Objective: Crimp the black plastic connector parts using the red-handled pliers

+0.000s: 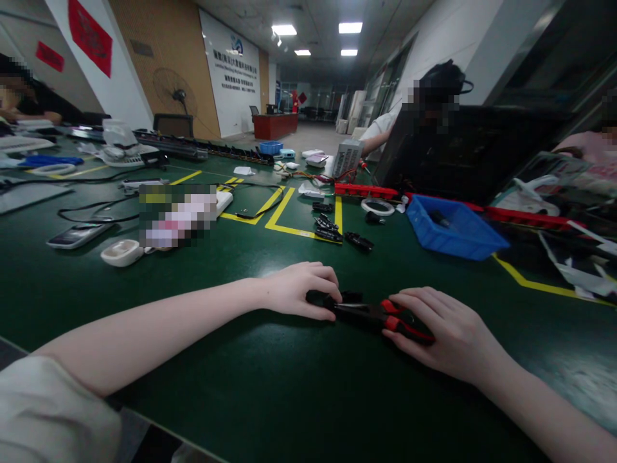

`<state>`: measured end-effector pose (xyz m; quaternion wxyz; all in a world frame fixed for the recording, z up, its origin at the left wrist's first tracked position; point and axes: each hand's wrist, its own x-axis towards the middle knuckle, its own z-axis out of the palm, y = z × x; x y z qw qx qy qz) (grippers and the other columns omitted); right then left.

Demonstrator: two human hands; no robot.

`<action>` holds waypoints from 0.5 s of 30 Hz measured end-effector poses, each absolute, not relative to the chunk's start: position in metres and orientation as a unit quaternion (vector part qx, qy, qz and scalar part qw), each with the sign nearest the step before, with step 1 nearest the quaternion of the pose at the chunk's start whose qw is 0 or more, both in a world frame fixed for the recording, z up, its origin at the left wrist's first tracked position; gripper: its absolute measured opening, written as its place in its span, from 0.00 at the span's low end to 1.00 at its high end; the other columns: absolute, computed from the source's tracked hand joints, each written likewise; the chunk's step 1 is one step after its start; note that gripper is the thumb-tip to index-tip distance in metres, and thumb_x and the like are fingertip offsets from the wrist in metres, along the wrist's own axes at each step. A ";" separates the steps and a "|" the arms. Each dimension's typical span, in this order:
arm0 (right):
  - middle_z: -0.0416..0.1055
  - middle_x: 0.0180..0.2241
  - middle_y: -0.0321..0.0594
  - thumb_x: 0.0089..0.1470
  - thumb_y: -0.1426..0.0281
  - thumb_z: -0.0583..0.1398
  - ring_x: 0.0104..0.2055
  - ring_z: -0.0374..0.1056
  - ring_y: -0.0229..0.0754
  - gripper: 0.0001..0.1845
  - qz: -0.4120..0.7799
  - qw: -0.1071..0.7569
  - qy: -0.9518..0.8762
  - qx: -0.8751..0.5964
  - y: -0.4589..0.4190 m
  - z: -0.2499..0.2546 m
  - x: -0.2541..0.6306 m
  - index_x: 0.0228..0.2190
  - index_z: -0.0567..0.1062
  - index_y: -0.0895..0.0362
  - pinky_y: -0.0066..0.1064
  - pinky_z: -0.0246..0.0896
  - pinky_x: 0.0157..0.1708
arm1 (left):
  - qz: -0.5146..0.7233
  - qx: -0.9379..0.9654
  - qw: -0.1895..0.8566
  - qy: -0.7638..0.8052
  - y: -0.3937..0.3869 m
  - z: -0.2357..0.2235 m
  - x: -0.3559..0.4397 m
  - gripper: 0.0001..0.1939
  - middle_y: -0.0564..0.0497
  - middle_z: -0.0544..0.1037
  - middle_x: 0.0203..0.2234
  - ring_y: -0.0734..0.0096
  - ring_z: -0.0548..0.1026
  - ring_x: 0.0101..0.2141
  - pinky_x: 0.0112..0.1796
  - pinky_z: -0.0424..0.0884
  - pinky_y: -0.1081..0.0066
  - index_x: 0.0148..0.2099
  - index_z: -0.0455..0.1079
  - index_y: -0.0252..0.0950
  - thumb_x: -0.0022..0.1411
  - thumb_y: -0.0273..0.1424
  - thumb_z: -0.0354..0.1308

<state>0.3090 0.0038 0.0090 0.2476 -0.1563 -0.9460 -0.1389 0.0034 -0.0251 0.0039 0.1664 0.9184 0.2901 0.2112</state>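
My right hand (434,331) is wrapped round the red and black handles of a pair of pliers (369,316), whose dark jaws point left. At the tip of the jaws, my left hand (308,289) is closed on a small black part (315,298), mostly covered by the fingers, so its kind is unclear. Just behind the jaws lies another dark piece (354,296), partly hidden. Farther back on the green table (270,386) is a cluster of small black parts (328,226), and beside it another black part (359,242).
A blue bin (453,228) with a dark item inside stands at the back right. Back left are a phone (81,233), a white case (121,253) and a black cable (96,209). A person (385,125) sits across the table behind a large black panel (448,154).
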 end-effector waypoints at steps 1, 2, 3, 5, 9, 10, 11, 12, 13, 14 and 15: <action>0.76 0.38 0.50 0.60 0.62 0.60 0.36 0.73 0.46 0.17 -0.134 0.247 -0.947 -0.158 0.004 0.009 0.309 0.44 0.72 0.61 0.36 0.72 0.35 | 0.211 0.918 0.168 0.291 -0.025 0.004 0.003 0.13 0.46 0.74 0.45 0.61 0.73 0.45 0.47 0.67 0.65 0.47 0.75 0.37 0.64 0.38 0.64; 0.76 0.38 0.49 0.60 0.62 0.61 0.36 0.73 0.45 0.17 -0.129 0.245 -0.948 -0.160 0.004 0.009 0.309 0.44 0.72 0.61 0.36 0.72 0.35 | 0.213 0.917 0.169 0.291 -0.026 0.004 0.003 0.13 0.46 0.74 0.46 0.60 0.73 0.46 0.47 0.67 0.65 0.47 0.75 0.37 0.64 0.38 0.64; 0.76 0.38 0.49 0.59 0.62 0.61 0.36 0.73 0.45 0.17 -0.125 0.244 -0.948 -0.161 0.004 0.009 0.310 0.44 0.72 0.61 0.35 0.72 0.35 | 0.217 0.916 0.172 0.289 -0.026 0.004 0.003 0.13 0.45 0.74 0.47 0.60 0.73 0.46 0.48 0.67 0.65 0.47 0.75 0.37 0.64 0.37 0.64; 0.76 0.38 0.49 0.59 0.62 0.61 0.36 0.74 0.46 0.16 -0.122 0.241 -0.949 -0.163 0.004 0.009 0.311 0.44 0.72 0.60 0.36 0.72 0.35 | 0.228 0.915 0.175 0.284 -0.026 0.004 0.003 0.12 0.45 0.73 0.48 0.61 0.73 0.47 0.48 0.67 0.65 0.47 0.75 0.36 0.64 0.36 0.64; 0.76 0.38 0.49 0.60 0.62 0.60 0.37 0.74 0.46 0.16 -0.129 0.239 -0.950 -0.151 0.005 0.013 0.313 0.44 0.72 0.61 0.36 0.72 0.36 | 0.229 0.914 0.182 0.281 -0.026 0.003 0.003 0.13 0.46 0.74 0.44 0.62 0.74 0.44 0.45 0.68 0.66 0.47 0.75 0.35 0.64 0.36 0.65; 0.76 0.38 0.50 0.60 0.62 0.60 0.37 0.74 0.46 0.16 -0.131 0.240 -0.951 -0.148 0.005 0.013 0.313 0.44 0.72 0.61 0.36 0.72 0.36 | 0.228 0.913 0.185 0.283 -0.026 0.003 0.003 0.13 0.46 0.74 0.43 0.63 0.74 0.43 0.45 0.68 0.66 0.47 0.76 0.35 0.63 0.36 0.65; 0.76 0.38 0.50 0.60 0.62 0.60 0.37 0.74 0.46 0.16 -0.132 0.241 -0.950 -0.147 0.005 0.014 0.312 0.44 0.72 0.61 0.36 0.72 0.36 | 0.227 0.912 0.189 0.285 -0.026 0.004 0.004 0.12 0.47 0.74 0.43 0.63 0.74 0.43 0.45 0.68 0.67 0.47 0.76 0.35 0.63 0.36 0.65; 0.76 0.38 0.50 0.60 0.62 0.60 0.37 0.74 0.46 0.16 -0.131 0.242 -0.950 -0.147 0.005 0.014 0.312 0.44 0.73 0.61 0.36 0.72 0.36 | 0.227 0.910 0.194 0.288 -0.026 0.004 0.004 0.12 0.47 0.74 0.43 0.63 0.74 0.43 0.45 0.68 0.67 0.47 0.76 0.36 0.63 0.36 0.65; 0.76 0.38 0.50 0.60 0.62 0.60 0.37 0.74 0.46 0.16 -0.130 0.244 -0.950 -0.148 0.005 0.013 0.312 0.44 0.73 0.61 0.36 0.72 0.36 | 0.227 0.908 0.198 0.290 -0.026 0.004 0.004 0.12 0.47 0.74 0.43 0.63 0.74 0.43 0.45 0.68 0.67 0.46 0.76 0.36 0.63 0.36 0.65; 0.76 0.38 0.49 0.59 0.62 0.61 0.37 0.74 0.46 0.16 -0.128 0.246 -0.949 -0.149 0.005 0.013 0.312 0.44 0.73 0.61 0.36 0.72 0.36 | 0.227 0.907 0.202 0.293 -0.026 0.004 0.004 0.12 0.47 0.74 0.43 0.63 0.74 0.43 0.45 0.68 0.67 0.46 0.76 0.36 0.63 0.36 0.66; 0.76 0.38 0.49 0.59 0.62 0.61 0.37 0.74 0.46 0.16 -0.127 0.249 -0.949 -0.150 0.005 0.012 0.312 0.44 0.73 0.61 0.36 0.72 0.36 | 0.226 0.906 0.205 0.294 -0.025 0.004 0.004 0.12 0.47 0.74 0.42 0.63 0.74 0.43 0.45 0.69 0.67 0.46 0.76 0.36 0.62 0.36 0.66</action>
